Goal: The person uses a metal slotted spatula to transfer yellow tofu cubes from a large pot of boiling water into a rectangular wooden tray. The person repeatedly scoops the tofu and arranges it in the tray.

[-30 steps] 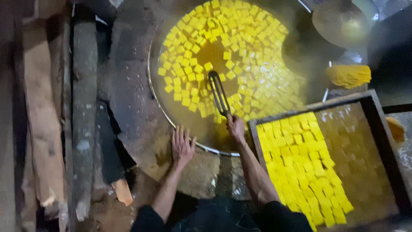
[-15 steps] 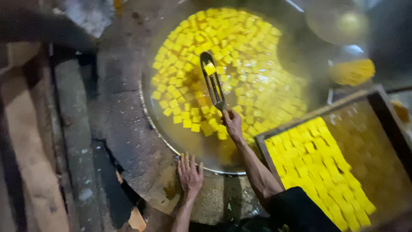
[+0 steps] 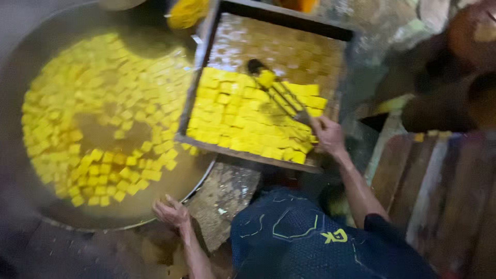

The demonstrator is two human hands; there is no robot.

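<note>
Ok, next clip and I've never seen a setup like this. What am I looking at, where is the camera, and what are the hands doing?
There is no machine here, just a person working with bare hands. The single picture comes from a camera worn on that person's head, looking down.

On the left is a big round pan of murky liquid with many small yellow cubes floating in it. Beside it, partly over the pan's edge, sits a dark rectangular tray with more yellow cubes laid in rows.

The right hand holds long metal tongs over the tray, with one yellow cube pinched at the tip. The left hand rests at the pan's near rim, holding nothing. The dark blue cloth below is the person's own clothing.
</note>
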